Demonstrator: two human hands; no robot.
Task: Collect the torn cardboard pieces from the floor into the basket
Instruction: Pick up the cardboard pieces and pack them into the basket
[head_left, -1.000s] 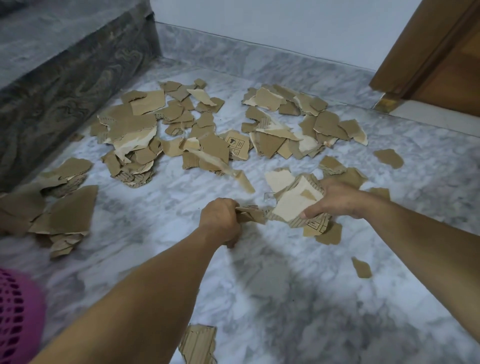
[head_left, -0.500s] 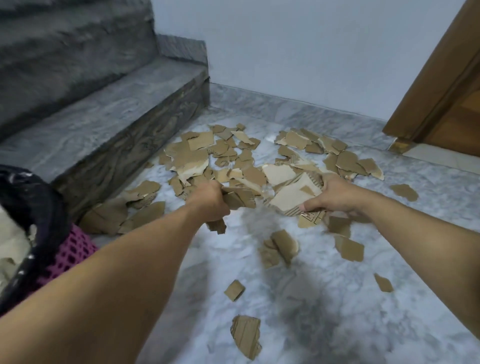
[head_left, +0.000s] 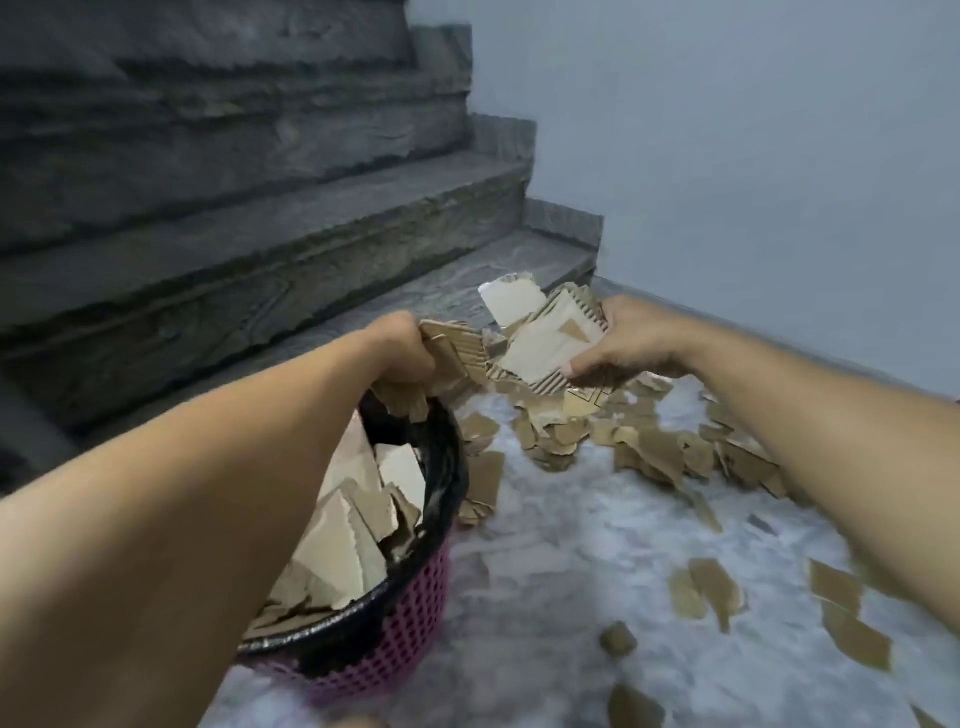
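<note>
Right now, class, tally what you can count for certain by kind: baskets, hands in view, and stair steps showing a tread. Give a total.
Pink plastic mesh basket with black liner: 1
Bare hands, left hand and right hand, each gripping torn brown cardboard pieces: 2
Dark grey stone stair steps: 3
Total: 6

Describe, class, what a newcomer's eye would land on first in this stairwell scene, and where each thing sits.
Two bare arms reach in: the left hand and right hand carry a bundle of torn cardboard above the floor at centre. Below the left hand stands a pink basket with a black liner, already holding pieces. More cardboard scraps litter the marble floor to the right, beside dark stone stairs.
</note>
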